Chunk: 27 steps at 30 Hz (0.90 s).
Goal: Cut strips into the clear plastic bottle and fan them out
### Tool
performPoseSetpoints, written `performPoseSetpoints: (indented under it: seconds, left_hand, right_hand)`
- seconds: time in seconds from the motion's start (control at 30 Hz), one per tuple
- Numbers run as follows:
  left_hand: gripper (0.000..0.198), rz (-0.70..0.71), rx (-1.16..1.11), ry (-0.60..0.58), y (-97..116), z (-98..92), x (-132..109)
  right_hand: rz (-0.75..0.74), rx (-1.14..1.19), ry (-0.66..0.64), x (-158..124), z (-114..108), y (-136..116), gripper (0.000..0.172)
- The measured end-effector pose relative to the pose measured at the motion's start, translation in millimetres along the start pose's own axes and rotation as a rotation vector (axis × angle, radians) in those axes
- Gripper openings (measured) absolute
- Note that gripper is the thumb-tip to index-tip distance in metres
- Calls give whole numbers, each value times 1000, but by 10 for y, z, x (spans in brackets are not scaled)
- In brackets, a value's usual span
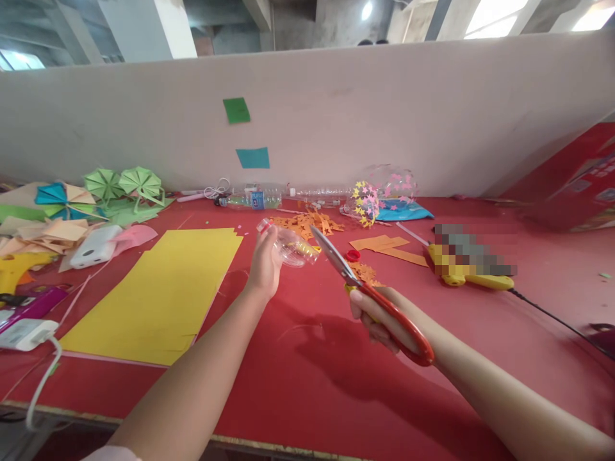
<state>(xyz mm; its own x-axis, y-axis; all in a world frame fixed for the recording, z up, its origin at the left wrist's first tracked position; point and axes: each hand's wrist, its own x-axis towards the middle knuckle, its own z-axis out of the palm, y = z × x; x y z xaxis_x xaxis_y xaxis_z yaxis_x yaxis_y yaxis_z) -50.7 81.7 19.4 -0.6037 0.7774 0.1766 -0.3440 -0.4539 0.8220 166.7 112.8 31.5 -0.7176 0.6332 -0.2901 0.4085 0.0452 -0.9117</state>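
In the head view, the left hand (265, 266) is closed around one end of a clear bottle piece (291, 251), holding it above the middle of the red tabletop (269, 358). The right hand (401, 304) grips red-handled scissors (352, 276), blades close together, their tips reaching up and leftward just beyond the bottle piece; whether blade and plastic touch, one cannot tell. Between the two forearms there is open room, running back to the worn front edge of the table. On the left, that room stops at the yellow paper (158, 288), whose right edge lies near the left hand. Ahead, orange scraps (314, 224) and a red ring (353, 255) crowd the space around the blades. Right of the scissors lies a stretch of red surface, bounded farther out by a yellow tool (454, 275), partly blurred, with its black cord trailing toward the right edge
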Motion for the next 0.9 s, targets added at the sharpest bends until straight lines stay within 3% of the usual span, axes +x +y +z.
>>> performPoseSetpoints:
  seconds: [0.17,0.47,0.73,0.9]
  left_hand:
    - [17,-53,-65,-43,9,30,-33]
    - [12,-121,-177,-48,59,10,-18]
    - [8,-137,-208,46,75,-46,50]
    - [11,-117,-232,112,105,-114,92]
  right_hand:
    - [27,17,83,-2,-27,-80,44]
    - [-5,-147,3,-46,-41,-118,52]
    - [-86,-332,-3,-30,-107,-94,52]
    - [13,-361,-45,-35,-129,-60,53]
